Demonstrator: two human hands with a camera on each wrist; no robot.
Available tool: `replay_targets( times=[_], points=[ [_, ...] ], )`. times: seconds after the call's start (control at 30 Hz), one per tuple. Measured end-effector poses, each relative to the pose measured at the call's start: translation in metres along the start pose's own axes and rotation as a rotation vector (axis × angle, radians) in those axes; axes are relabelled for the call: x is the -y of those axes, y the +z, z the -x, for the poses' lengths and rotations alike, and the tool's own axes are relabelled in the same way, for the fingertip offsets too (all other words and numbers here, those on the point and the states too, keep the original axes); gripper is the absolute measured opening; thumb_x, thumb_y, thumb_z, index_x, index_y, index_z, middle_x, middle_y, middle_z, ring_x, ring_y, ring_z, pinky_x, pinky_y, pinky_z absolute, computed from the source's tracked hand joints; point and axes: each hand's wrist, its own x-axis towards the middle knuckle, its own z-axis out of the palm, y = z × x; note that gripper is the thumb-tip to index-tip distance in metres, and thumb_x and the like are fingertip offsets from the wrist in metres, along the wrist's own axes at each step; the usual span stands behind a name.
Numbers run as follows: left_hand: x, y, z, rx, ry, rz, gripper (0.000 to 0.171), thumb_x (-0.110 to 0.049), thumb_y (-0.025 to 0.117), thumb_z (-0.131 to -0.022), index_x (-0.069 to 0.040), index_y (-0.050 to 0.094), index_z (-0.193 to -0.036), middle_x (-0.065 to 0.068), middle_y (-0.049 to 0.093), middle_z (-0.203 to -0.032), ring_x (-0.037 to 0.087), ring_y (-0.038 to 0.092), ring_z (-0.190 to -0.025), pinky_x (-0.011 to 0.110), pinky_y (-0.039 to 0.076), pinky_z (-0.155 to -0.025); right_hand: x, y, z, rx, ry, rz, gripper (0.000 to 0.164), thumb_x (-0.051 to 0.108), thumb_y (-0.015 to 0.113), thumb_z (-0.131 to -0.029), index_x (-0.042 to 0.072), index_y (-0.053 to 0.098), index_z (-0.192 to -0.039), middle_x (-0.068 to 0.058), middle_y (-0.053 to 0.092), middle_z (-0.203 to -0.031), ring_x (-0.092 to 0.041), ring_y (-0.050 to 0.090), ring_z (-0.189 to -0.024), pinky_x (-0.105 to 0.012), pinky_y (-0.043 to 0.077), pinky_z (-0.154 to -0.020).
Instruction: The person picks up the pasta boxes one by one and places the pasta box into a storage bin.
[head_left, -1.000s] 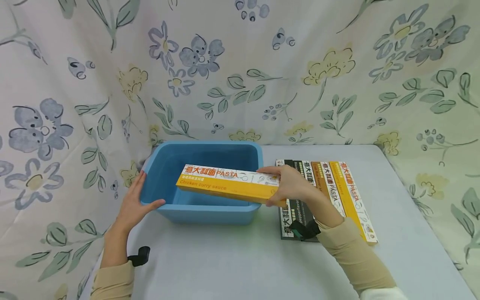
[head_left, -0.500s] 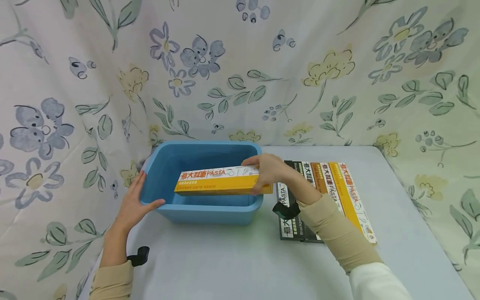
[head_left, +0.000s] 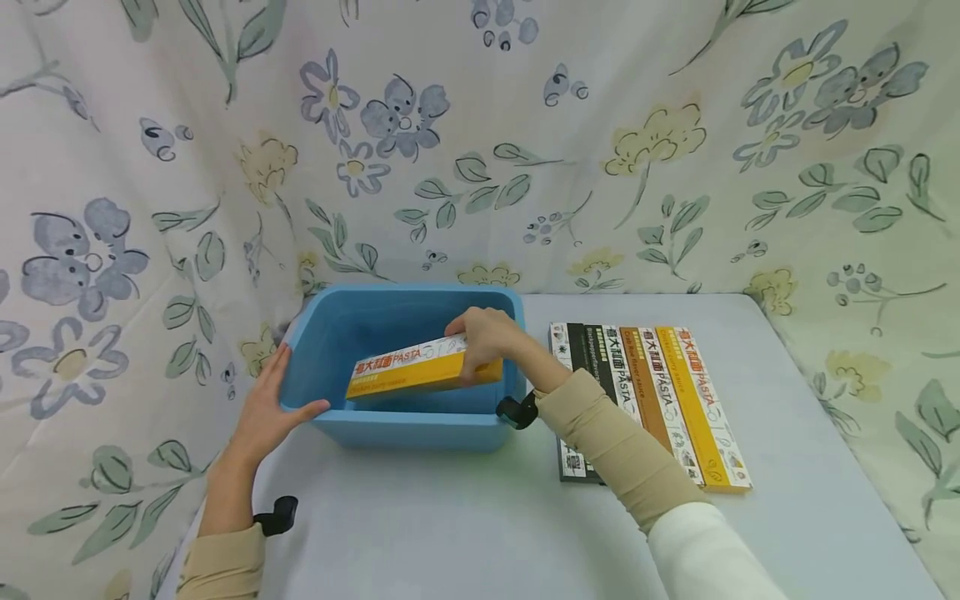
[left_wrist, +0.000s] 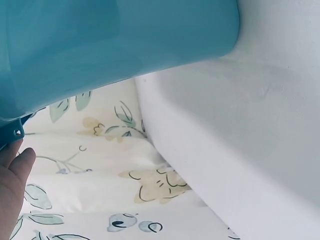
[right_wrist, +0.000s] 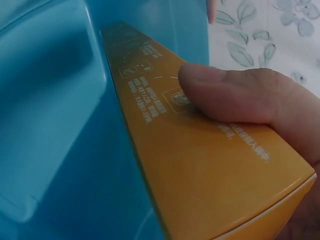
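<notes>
My right hand (head_left: 487, 337) pinches the right end of a yellow and white pasta box (head_left: 405, 369) marked chicken curry sauce. The box slants inside the blue bin (head_left: 412, 417), its left end lower than its right. In the right wrist view, the thumb (right_wrist: 220, 92) presses on the orange-yellow face of the box, while the fingers behind it are mostly hidden. My left hand (head_left: 262, 408) holds the bin's front left corner, thumb along the front rim. The left wrist view has fingertips (left_wrist: 22, 162) right under the rim's tab.
Several more pasta boxes lie side by side right of the bin: black ones (head_left: 581, 354), a brown one (head_left: 648, 383) and a yellow one (head_left: 693, 400). My right forearm partly covers them. A floral curtain (head_left: 480, 167) hangs behind the white table (head_left: 420, 525).
My right hand has moved left and carried the pasta box from over the bin's right rim into the bin. The left hand stays on the bin's corner.
</notes>
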Motion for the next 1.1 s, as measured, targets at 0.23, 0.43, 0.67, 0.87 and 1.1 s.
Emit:
replay_targets(
  times=[0.23,0.43,0.67,0.87,1.1],
  points=[
    [0.0,0.0,0.001,-0.004,0.01,0.01,0.107,-0.046,0.074,-0.081,-0.006,0.01,-0.156,0.019,0.006,-0.161,0.051,0.01,-0.142,0.077,0.017,-0.1,0.019,0.01,-0.01,0.011,-0.01,0.068,0.077,0.019,0.09,-0.06,0.012,0.062,-0.131,-0.003,0.064,-0.121,-0.02,0.054,-0.093,-0.027,0.047,-0.076],
    [0.002,-0.001,0.001,-0.011,0.024,0.013,0.106,-0.044,0.075,-0.081,-0.005,0.01,-0.156,0.019,0.007,-0.161,0.051,0.01,-0.142,0.077,0.017,-0.1,0.032,0.014,-0.015,0.044,-0.009,0.079,0.077,0.018,0.091,-0.061,0.011,0.061,-0.132,-0.003,0.064,-0.121,-0.019,0.055,-0.091,-0.025,0.048,-0.074],
    [0.001,0.002,0.0,0.013,0.004,0.01,0.107,-0.045,0.075,-0.082,-0.008,0.008,-0.157,0.016,0.005,-0.162,0.05,0.009,-0.143,0.077,0.019,-0.099,0.036,0.018,-0.021,0.071,0.016,0.109,0.078,0.019,0.092,-0.06,0.011,0.061,-0.132,-0.002,0.065,-0.119,-0.018,0.055,-0.088,-0.024,0.047,-0.072],
    [0.002,0.002,0.001,0.013,-0.001,0.014,0.107,-0.044,0.075,-0.081,-0.006,0.008,-0.156,0.017,0.005,-0.162,0.05,0.008,-0.143,0.078,0.019,-0.099,0.043,0.023,-0.024,0.114,0.002,0.109,0.078,0.022,0.091,-0.062,0.009,0.06,-0.132,-0.004,0.065,-0.12,-0.017,0.056,-0.085,-0.021,0.048,-0.068],
    [0.001,-0.002,0.0,0.023,-0.011,0.014,0.107,-0.044,0.075,-0.082,-0.008,0.006,-0.157,0.014,0.002,-0.163,0.048,0.006,-0.144,0.077,0.017,-0.101,0.052,0.024,-0.024,0.141,0.025,0.138,0.081,0.024,0.092,-0.064,0.009,0.058,-0.135,-0.004,0.062,-0.126,-0.017,0.055,-0.088,-0.021,0.049,-0.07]
  ],
)
